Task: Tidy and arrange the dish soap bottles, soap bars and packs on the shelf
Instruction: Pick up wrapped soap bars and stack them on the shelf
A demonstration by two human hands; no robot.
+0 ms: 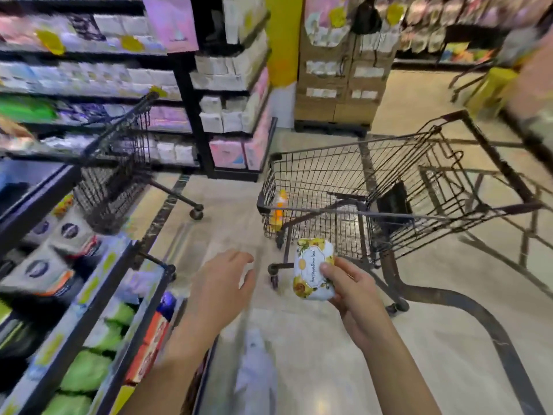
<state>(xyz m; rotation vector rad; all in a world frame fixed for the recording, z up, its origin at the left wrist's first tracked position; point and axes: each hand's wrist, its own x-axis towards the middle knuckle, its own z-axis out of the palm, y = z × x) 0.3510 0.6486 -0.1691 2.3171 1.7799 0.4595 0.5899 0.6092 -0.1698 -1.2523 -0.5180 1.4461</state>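
Beside cart (374,187), over floor: right hand (353,292) pinches soap bar (311,269) by one edge; left hand (223,283) empty, fingers loose. Risk: shallow grip, bar could slip on way to shelf (98,295).

- The right hand (350,292) grips a wrapped soap bar (311,271), with the thumb across its white label and the fingers behind it. The wrapper is white with yellow flowers.
- The left hand (223,283) hangs just left of the bar with its fingers loosely bent, apart from it and holding nothing.
- A wire shopping cart (299,181) stands beyond the hands, to the right, with an orange bottle (279,211) in its far-left corner.
- A second cart (113,187) sits far left, close against the shelf (89,298).
- On the near-left shelf lie green packs (86,369) and red-orange boxes (148,345), all blurred.
- Both forearms reach out over the pale tiled floor (329,354).
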